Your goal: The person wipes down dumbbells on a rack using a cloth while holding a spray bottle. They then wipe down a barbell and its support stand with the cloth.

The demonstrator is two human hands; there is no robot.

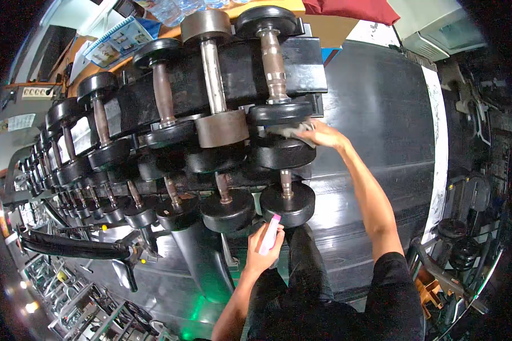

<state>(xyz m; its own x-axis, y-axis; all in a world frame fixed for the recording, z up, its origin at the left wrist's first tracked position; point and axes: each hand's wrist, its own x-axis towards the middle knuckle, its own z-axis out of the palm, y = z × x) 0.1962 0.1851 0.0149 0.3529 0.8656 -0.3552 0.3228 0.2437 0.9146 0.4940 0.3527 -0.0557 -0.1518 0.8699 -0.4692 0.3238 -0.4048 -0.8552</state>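
My left hand (259, 254) is closed around a small white bottle with a pink top (270, 234), just in front of the lower row of dumbbells. Farther up, my right hand (326, 136) has its fingers on a crumpled greyish cloth (293, 131). That cloth lies against the near black head of the end upper dumbbell (274, 71), in the gap above the end lower dumbbell (288, 206). Blur softens the right fingertips, and the cloth hides part of the gap. Both dumbbells have worn metal handles.
Two tiers of dumbbells run leftward along the rack (307, 62). Behind stand water bottles (170, 10), a spiral-bound calendar (116, 45) and a red cloth item (352, 8). A padded bench (202, 256) is at lower left. Dark shiny flooring (381, 108) extends right.
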